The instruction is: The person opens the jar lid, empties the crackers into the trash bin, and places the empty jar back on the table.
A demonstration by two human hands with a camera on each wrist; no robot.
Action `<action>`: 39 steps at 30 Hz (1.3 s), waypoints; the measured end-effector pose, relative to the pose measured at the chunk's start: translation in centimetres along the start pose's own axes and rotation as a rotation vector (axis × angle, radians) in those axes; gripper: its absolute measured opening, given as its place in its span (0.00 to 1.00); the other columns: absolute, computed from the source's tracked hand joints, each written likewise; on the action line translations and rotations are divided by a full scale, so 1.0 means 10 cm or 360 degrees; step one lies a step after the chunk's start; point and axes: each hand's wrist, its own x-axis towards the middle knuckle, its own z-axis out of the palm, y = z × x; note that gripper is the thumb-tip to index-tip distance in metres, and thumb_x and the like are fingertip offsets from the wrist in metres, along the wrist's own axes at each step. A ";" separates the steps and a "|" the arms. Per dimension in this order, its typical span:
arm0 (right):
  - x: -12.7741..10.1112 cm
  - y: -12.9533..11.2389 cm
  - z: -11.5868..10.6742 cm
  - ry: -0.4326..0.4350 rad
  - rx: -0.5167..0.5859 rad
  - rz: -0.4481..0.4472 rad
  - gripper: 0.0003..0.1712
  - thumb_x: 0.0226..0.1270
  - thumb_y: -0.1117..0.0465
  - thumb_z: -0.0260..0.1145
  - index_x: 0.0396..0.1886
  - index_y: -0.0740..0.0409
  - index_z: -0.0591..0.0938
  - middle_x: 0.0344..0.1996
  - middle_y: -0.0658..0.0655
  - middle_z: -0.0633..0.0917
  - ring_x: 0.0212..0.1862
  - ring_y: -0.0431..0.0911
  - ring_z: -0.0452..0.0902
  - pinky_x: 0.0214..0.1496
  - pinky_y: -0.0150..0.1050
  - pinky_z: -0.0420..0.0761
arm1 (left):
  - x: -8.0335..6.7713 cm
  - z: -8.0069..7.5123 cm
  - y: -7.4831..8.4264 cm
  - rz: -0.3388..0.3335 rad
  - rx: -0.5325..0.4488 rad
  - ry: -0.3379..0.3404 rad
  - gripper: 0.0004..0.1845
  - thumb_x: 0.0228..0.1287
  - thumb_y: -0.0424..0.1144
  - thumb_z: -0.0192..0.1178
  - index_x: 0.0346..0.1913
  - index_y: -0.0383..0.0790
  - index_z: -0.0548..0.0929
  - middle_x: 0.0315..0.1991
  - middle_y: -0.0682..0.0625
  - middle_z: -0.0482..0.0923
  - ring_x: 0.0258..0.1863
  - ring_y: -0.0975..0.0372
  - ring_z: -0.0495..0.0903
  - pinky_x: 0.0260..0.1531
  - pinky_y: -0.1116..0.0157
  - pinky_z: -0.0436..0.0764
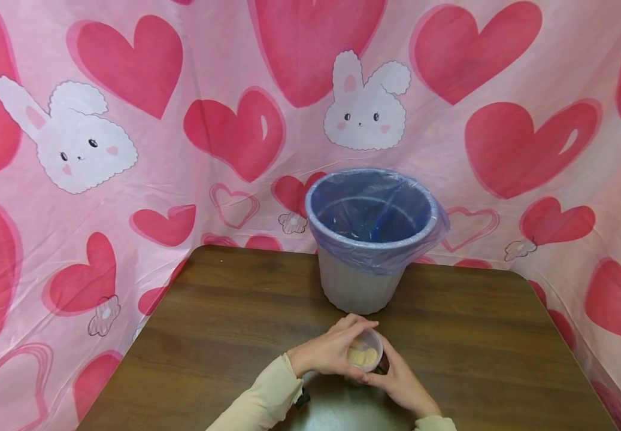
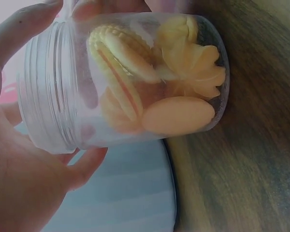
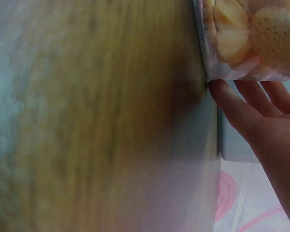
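Observation:
A clear plastic jar [image 1: 365, 350] with a round screw lid is between both hands at the table's near middle. Inside it in the left wrist view are yellowish-tan shaped pieces [image 2: 179, 116], some oval, one like a flower, one ridged. My left hand [image 1: 332, 350] grips around the lid end, thumb on the near side and fingers on the far side. Lower on the other side, my right hand [image 1: 402, 383] holds the jar's wall, its fingertips [image 3: 220, 92] near the base in the right wrist view. The jar's base is at or just above the wood; I cannot tell which.
A pale bin [image 1: 361, 287] with a blue-violet bag liner stands upright just beyond the hands. It is on a brown wooden table [image 1: 224, 323]. Behind and beside the table hangs a pink cloth [image 1: 164, 149] with hearts and rabbits.

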 end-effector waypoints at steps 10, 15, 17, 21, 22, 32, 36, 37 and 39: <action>-0.01 -0.02 0.00 -0.0023 0.0069 0.0066 0.52 0.55 0.61 0.74 0.75 0.46 0.55 0.72 0.58 0.63 0.65 0.39 0.67 0.59 0.26 0.72 | 0.00 0.00 0.01 -0.0009 -0.0004 0.0049 0.52 0.45 0.48 0.76 0.73 0.53 0.59 0.62 0.52 0.63 0.61 0.63 0.63 0.59 0.65 0.70; -0.01 -0.02 0.01 -0.0036 0.0081 0.0059 0.52 0.55 0.60 0.74 0.75 0.45 0.55 0.73 0.57 0.62 0.65 0.32 0.65 0.60 0.25 0.71 | -0.01 -0.01 0.02 -0.0005 -0.0009 0.0050 0.51 0.45 0.48 0.76 0.73 0.53 0.58 0.62 0.52 0.63 0.61 0.63 0.64 0.58 0.65 0.70; -0.01 -0.01 0.01 -0.0046 0.0087 0.0043 0.52 0.55 0.61 0.73 0.75 0.46 0.54 0.73 0.58 0.61 0.68 0.39 0.64 0.59 0.25 0.71 | -0.01 -0.01 0.02 -0.0004 -0.0010 0.0052 0.51 0.45 0.47 0.76 0.73 0.53 0.58 0.62 0.52 0.63 0.61 0.62 0.64 0.58 0.65 0.70; -0.01 -0.01 0.01 -0.0053 0.0091 0.0038 0.52 0.56 0.61 0.73 0.76 0.47 0.54 0.73 0.59 0.60 0.70 0.50 0.62 0.59 0.26 0.71 | -0.02 -0.02 0.03 0.0001 -0.0007 0.0059 0.51 0.45 0.47 0.76 0.73 0.53 0.59 0.62 0.51 0.63 0.61 0.62 0.64 0.58 0.66 0.70; -0.01 -0.01 0.01 -0.0051 0.0086 0.0039 0.52 0.56 0.61 0.73 0.76 0.47 0.54 0.73 0.59 0.60 0.70 0.51 0.62 0.59 0.26 0.71 | -0.02 -0.02 0.03 0.0004 -0.0003 0.0061 0.51 0.46 0.47 0.75 0.73 0.53 0.59 0.62 0.51 0.63 0.61 0.62 0.64 0.58 0.66 0.70; 0.00 -0.02 0.01 -0.0006 0.0037 0.0070 0.52 0.53 0.59 0.75 0.74 0.40 0.57 0.71 0.54 0.64 0.66 0.37 0.66 0.60 0.25 0.70 | -0.02 -0.05 0.04 0.0002 0.0011 0.0068 0.50 0.47 0.46 0.75 0.73 0.52 0.59 0.63 0.50 0.62 0.62 0.61 0.63 0.59 0.65 0.70; 0.01 -0.03 0.01 0.0007 0.0055 0.0103 0.53 0.52 0.59 0.76 0.74 0.40 0.57 0.72 0.54 0.64 0.67 0.37 0.64 0.61 0.25 0.69 | -0.02 -0.06 0.03 0.0008 0.0022 0.0071 0.49 0.47 0.46 0.75 0.73 0.52 0.60 0.63 0.49 0.63 0.62 0.60 0.64 0.60 0.65 0.70; 0.01 -0.03 0.01 0.0013 0.0051 0.0107 0.53 0.52 0.59 0.76 0.74 0.40 0.57 0.72 0.54 0.64 0.67 0.37 0.64 0.61 0.24 0.69 | -0.02 -0.06 0.04 0.0011 0.0024 0.0071 0.49 0.47 0.46 0.75 0.73 0.51 0.60 0.63 0.49 0.63 0.62 0.60 0.64 0.60 0.65 0.70; 0.01 -0.03 0.01 0.0020 0.0051 0.0119 0.53 0.51 0.59 0.76 0.74 0.40 0.57 0.72 0.53 0.64 0.67 0.37 0.64 0.61 0.24 0.69 | -0.02 -0.07 0.03 0.0013 0.0023 0.0067 0.49 0.47 0.46 0.74 0.72 0.51 0.60 0.63 0.49 0.63 0.62 0.60 0.64 0.60 0.65 0.69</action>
